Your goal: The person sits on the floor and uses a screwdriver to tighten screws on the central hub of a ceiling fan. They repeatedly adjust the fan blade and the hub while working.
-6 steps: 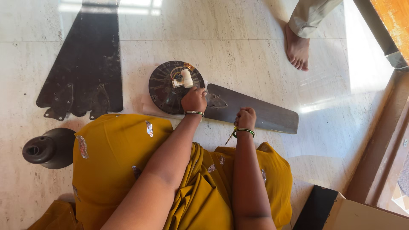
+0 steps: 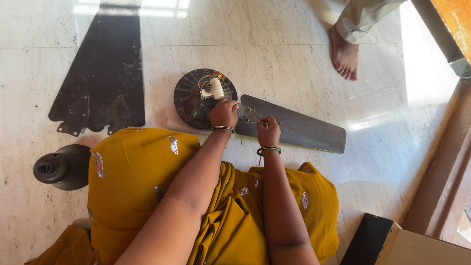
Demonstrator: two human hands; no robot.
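Ceiling fan on the floor, one blade at the motor, both hands at the joint.

Left hand (image 2: 224, 113) is closed at the rim of the round fan motor (image 2: 196, 98), fingers curled on the root of the grey fan blade (image 2: 294, 128); right hand (image 2: 268, 130) is pinched shut on a small thing at the blade bracket, too small to tell whether screw or tool. The blade lies flat on the marble floor (image 2: 274, 59), its root touching the motor. Step looks like fixing at the blade-to-motor joint; next move calls for steady blade alignment. Stacked dark blades (image 2: 103, 73) lie well apart, a dark canopy cup (image 2: 61, 167) beside the knee. Another person's bare foot (image 2: 345, 54) is near.
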